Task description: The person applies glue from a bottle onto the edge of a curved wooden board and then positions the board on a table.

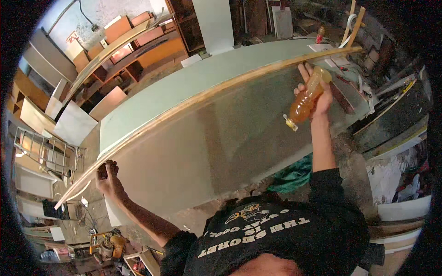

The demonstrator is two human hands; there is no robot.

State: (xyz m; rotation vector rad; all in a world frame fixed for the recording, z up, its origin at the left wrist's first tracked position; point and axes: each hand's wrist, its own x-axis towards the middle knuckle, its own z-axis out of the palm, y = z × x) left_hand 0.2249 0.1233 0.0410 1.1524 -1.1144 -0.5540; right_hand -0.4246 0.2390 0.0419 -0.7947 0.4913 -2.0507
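A: What comes first on the left?
B: A pale flat panel (pixel 73 123), beyond and to the left of the left-hand fingers. Then the left hand (pixel 110 185), its fingers partly curled, tips up against the near edge of a long wooden strip (pixel 202 97). I cannot tell whether they grip it.

A: Where does the strip run?
B: One end reaches out to the left of those fingers. The rest slants away to the right, passing just beyond the right-hand fingers. It crosses a broad, smooth board (pixel 170 156), which looks pale green on the far side of the strip and greyer between the two hands.

A: And further right?
B: Green netting (pixel 292 175) lies in a heap on the person's side of the right-hand fingers, well apart from them. Above it, the right hand (pixel 325 99) is wrapped round a squeeze bottle (pixel 305 101) of amber liquid, thumb side firm against it, some fingers stretched out past it near the strip. The bottle tilts, its yellow nozzle (pixel 290 122) pointing down and left of the fingers.

A: Anything past that hand?
B: A small bottle with a red label (pixel 320 36), standing beyond the fingertips and the strip.
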